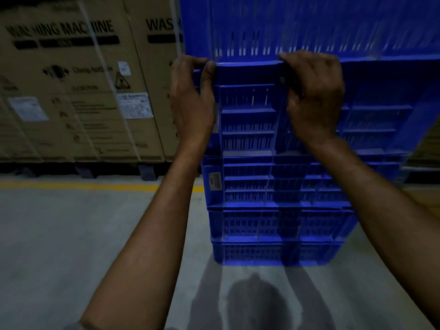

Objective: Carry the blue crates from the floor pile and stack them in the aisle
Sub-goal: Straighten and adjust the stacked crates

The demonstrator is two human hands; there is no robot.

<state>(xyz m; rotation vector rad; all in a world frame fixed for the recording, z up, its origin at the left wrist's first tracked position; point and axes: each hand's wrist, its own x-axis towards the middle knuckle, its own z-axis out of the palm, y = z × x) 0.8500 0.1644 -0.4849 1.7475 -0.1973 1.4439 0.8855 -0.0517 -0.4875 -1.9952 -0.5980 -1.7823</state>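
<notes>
A tall stack of blue slotted crates (273, 222) stands on the grey floor straight ahead. At its top sits a blue crate (248, 108) whose near rim both hands hold. My left hand (190, 98) grips the left corner of that rim, thumb on the front face. My right hand (312, 96) curls over the rim further right. Above the rim, another blue crate (309, 25) fills the upper part of the view, blurred; I cannot tell whether it rests on the stack.
Large cardboard washing-machine boxes (78, 86) with white straps stand on pallets at the left, behind a yellow floor line (83, 185). Open grey concrete floor (83, 234) lies to the left and in front of the stack. More blue crates (381, 129) sit to the right.
</notes>
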